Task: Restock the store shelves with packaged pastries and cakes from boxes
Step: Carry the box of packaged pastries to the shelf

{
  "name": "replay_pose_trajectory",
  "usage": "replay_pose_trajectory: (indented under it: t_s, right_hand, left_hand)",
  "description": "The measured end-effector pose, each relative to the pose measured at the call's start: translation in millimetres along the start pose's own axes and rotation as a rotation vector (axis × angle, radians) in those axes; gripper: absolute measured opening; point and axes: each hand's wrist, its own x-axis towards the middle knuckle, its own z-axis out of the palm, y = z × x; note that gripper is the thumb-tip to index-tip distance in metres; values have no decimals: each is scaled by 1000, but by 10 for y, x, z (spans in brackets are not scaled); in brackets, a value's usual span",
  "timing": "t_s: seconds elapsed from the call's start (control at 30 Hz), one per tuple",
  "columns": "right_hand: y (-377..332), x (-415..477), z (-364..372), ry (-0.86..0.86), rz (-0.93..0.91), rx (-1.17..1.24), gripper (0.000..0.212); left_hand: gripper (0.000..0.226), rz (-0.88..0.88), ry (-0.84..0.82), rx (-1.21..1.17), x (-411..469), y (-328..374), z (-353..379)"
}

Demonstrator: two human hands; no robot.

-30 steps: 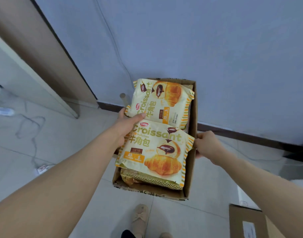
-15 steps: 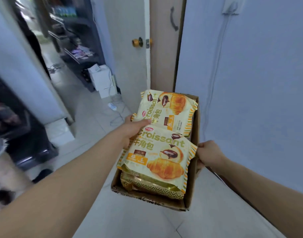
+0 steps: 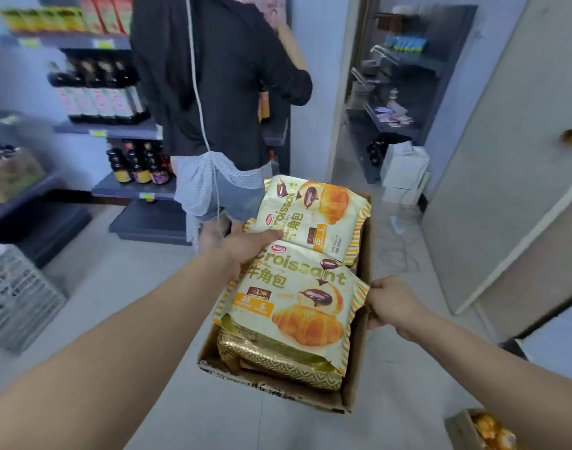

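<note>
I carry an open cardboard box above the floor. Two cream and yellow croissant bags lie on top of its contents: a near bag and a far bag. Under them shows a gold patterned bag. My left hand grips the box's left side, with its thumb lying over the edge of the bags. On the box's right wall, my right hand holds the rim, fingers curled behind it.
A person in a dark top and white apron stands close ahead, in front of store shelves of dark bottles. A white plastic crate is at left. An open door is at right, and another box sits at bottom right.
My view has swung left from the wall and the door to the store aisle. The box stays gripped in both hands, and the person and shelves have come into view.
</note>
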Motion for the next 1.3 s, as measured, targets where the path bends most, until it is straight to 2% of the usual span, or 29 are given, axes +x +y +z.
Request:
replay_pose_trajectory:
  t_s: [0.07,0.2,0.3,0.47,0.7,0.83,0.97,1.3]
  right_hand:
    - [-277,146,473,-90,-33,-41,16]
    - [-842,352,1414,-283,-108,-112,16]
    - [-1233,446,2042,-417,-165,-175,16]
    - [-1792,604,3023,-624,-274,-263,22]
    - [-2555,722,4227,-887,-410,-405,19]
    - [-2931,670,4890,-995,-469,-479,15]
    - [-3275,611,5621,-1067,-504,-522,14]
    - [-4108,650,7332,-1058,-460,-536,22]
  left_hand:
    - [94,-64,76,-45,54,-102,-526]
    - [88,-151,275,-110,66,-351,-1531]
    - [91,-217,423,-182,37,-545,-2136]
    - [92,-277,649,-298,-38,-787,-2900]
    - [95,-343,922,-449,-114,-997,-3758]
    - [94,-392,1013,-533,-128,-1153,-4252]
    - [89,-408,1033,-599,-13,-1296,-4867]
    - [89,-413,1023,-641,588,-1535,-6656]
